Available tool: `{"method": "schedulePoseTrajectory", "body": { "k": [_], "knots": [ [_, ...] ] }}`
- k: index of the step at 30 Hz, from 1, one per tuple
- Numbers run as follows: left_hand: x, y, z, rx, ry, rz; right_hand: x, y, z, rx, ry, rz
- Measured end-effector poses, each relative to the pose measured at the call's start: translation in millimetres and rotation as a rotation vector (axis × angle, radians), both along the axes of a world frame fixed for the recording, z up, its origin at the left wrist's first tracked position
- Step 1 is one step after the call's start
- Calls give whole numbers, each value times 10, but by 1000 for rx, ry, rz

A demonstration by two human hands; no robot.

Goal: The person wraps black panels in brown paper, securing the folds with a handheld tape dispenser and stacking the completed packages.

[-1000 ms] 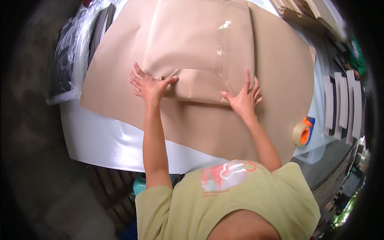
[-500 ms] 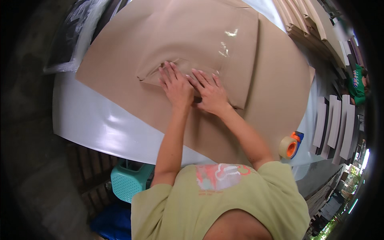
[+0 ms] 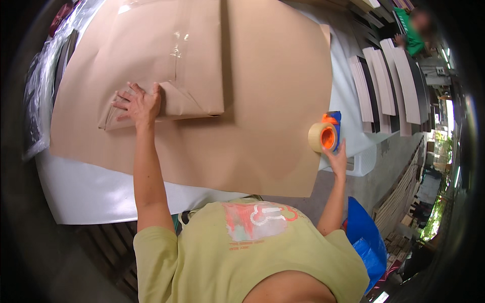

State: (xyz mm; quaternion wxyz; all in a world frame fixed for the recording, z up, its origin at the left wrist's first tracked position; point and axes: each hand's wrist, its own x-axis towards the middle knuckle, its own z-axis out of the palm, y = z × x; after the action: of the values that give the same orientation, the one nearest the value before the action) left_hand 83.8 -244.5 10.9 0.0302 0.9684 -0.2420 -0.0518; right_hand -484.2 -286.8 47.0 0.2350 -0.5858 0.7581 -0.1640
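Observation:
A flat package wrapped in brown paper [image 3: 166, 55] lies on a larger brown paper sheet [image 3: 262, 101] spread over a white table [image 3: 96, 192]. My left hand [image 3: 137, 103] presses flat, fingers spread, on the folded paper flap at the package's near end. Off to the right, my right hand [image 3: 336, 159] reaches the tape dispenser [image 3: 324, 135], an orange holder with a beige tape roll at the table's right edge. Its fingers touch the roll from below, and I cannot tell whether they grip it.
Clear plastic wrap [image 3: 43, 91] lies at the table's left edge. Long pale and dark boards [image 3: 389, 86] are laid out to the right. A blue bag [image 3: 364, 237] sits on the floor at lower right. Another person in green [image 3: 417, 30] is at the far upper right.
Both hands were pressing the fold together half a second ago. My right hand has since left it and swung right to the tape dispenser, while the left hand stays on the flap.

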Motion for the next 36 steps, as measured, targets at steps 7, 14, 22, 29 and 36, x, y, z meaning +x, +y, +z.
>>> {"method": "schedulePoseTrajectory", "body": {
  "k": [7, 14, 22, 29, 36],
  "knots": [
    [-3, -3, 49, -67, 29, -46, -248, -660, -631, 51, -282, -236],
    [148, 131, -75, -157, -29, -94, 2288, -355, 964, -10, -1629, -19],
    [552, 409, -44, -386, 175, -494, 4627, -214, 1513, -296, -284, 1527],
    [806, 490, -200, -1589, 881, -92, 5070, -278, 1272, -174, -303, 1683],
    [954, 514, -484, -1799, 1065, 186, 5405, -81, 899, -246, -309, 1780]
  ]
}}
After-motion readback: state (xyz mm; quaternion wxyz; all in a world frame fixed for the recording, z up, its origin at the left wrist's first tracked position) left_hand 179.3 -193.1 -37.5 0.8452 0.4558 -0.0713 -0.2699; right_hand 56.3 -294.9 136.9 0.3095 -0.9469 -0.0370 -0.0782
